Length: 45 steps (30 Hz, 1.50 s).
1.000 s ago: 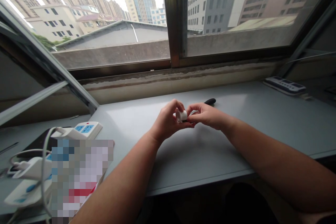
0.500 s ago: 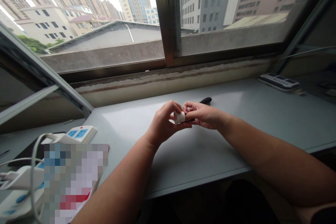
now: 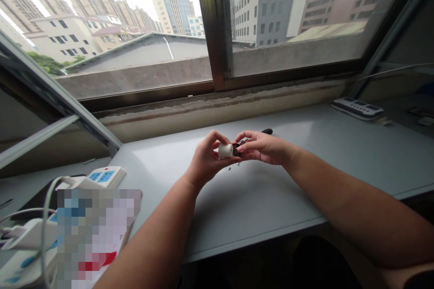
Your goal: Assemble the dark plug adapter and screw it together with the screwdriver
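My left hand [image 3: 207, 156] curls around a small white cylindrical piece [image 3: 224, 151], pinched between thumb and fingers. Its end with small holes faces right. Close beside that end, my right hand [image 3: 261, 146] has its fingers closed on a small dark piece [image 3: 236, 149], mostly hidden by the fingers; whether the two pieces touch, I cannot tell. Beyond the right hand, a black handle [image 3: 267, 131] lies on the table, the rest of it out of sight. Below the fingertips, tiny screws [image 3: 229, 168] rest on the tabletop.
The grey table [image 3: 271, 207] runs along a window wall. To the left are white power strips [image 3: 107, 176] with plugs and cables, plus a blurred-out packet [image 3: 101, 230]. A white and dark power strip [image 3: 357, 108] lies at the back right. A metal frame [image 3: 96, 128] slants up at left.
The white piece has shifted slightly left, its holed end now showing on the right. The dark piece has come into view between the hands, and the tiny screws now show below them.
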Each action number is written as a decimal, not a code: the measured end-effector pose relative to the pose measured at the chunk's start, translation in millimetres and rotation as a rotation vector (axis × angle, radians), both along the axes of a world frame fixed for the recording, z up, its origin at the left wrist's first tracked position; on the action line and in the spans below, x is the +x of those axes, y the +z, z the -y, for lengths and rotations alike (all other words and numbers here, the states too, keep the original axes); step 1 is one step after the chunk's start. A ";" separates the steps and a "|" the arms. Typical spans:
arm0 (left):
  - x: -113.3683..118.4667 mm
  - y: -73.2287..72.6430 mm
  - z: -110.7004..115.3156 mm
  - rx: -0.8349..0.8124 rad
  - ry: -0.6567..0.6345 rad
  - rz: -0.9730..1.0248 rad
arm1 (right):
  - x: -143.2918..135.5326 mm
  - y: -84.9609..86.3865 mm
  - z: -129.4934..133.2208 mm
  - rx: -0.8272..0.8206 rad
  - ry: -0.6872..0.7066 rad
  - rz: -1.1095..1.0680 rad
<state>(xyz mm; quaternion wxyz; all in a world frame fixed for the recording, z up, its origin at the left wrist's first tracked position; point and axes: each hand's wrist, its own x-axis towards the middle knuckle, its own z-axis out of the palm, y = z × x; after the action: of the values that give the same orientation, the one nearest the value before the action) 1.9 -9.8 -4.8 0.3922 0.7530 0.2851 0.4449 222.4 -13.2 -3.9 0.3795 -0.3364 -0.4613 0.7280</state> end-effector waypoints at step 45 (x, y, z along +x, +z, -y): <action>-8.3 13.0 4.9 0.049 -0.254 -0.057 | -0.2 -0.3 1.7 0.187 0.047 0.010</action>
<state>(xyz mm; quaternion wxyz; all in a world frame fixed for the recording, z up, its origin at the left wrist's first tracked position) -6.5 -14.7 8.2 0.4184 0.8048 0.1875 0.3768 222.1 -14.9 -4.2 0.3899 -0.2921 -0.5369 0.6887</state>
